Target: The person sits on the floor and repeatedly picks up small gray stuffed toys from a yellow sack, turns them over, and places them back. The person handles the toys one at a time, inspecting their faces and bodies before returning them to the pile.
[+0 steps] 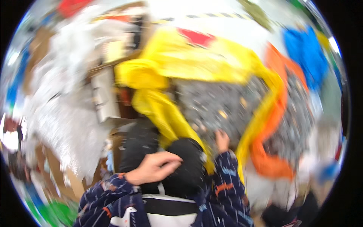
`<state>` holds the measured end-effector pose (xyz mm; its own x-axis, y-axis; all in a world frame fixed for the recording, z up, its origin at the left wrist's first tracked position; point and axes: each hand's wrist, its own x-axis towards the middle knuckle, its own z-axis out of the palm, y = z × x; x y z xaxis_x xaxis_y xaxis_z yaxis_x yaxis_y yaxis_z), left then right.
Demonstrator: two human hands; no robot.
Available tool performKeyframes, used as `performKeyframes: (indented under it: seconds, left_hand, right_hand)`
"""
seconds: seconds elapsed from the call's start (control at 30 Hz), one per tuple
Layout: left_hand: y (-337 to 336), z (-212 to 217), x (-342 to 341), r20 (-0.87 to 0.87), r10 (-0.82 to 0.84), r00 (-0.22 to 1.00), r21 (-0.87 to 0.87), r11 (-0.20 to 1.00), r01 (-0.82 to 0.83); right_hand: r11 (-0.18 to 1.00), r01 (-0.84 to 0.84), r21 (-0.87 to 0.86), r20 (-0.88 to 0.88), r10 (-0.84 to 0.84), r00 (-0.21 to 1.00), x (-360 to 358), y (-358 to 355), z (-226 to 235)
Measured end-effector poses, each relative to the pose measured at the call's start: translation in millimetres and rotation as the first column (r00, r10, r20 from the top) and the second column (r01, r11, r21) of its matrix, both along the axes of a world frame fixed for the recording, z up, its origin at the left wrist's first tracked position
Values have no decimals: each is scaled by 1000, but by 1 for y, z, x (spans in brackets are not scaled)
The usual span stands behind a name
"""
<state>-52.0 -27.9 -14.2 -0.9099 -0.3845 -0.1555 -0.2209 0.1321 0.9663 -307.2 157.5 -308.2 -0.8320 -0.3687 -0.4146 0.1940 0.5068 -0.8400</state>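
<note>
Mid-reach into a yellow sack (pixel 211 64) of grey shredded scrap (pixel 223 102). Right hand (pixel 222 140) pressed into the scrap at the sack's near edge, fingers buried, state unclear. Left hand (pixel 153 168) loosely curled on a black bundle (pixel 185 166). Next: probably a firmer grasp.

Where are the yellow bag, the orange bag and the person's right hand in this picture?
yellow bag (pixel 196 56): head view, on its wide upper fold.
orange bag (pixel 270 162): head view, on its lower bunched part.
right hand (pixel 222 140): head view, on the back of the hand.
</note>
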Motion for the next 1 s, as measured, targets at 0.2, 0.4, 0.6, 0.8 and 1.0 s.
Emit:
performKeyframes:
  seconds: [0.2, 0.4, 0.6, 0.8, 1.0]
  left_hand:
    - [-3, -1, 4, -167, 34, 985, 221, 975, 4]
    - [1, -15, 3, -143, 70, 987, 359, 933, -14]
    - [0, -19, 5, -181, 74, 981, 409, 912, 7]
    - [-4, -12, 6, -166, 24, 986, 498, 865, 62]
    - [5, -26, 4, -189, 87, 978, 496, 868, 19]
  right_hand:
    - [997, 74, 12, 242, -75, 967, -32, -59, 17]
    - [968, 99, 229, 233, -154, 960, -26, -119, -4]
    - [934, 106, 341, 280, -208, 937, -35, -130, -9]
    - [956, 288, 55, 559, -268, 785, -25, -92, 13]
    - [817, 293, -497, 744, 228, 628, 15, -46, 121]
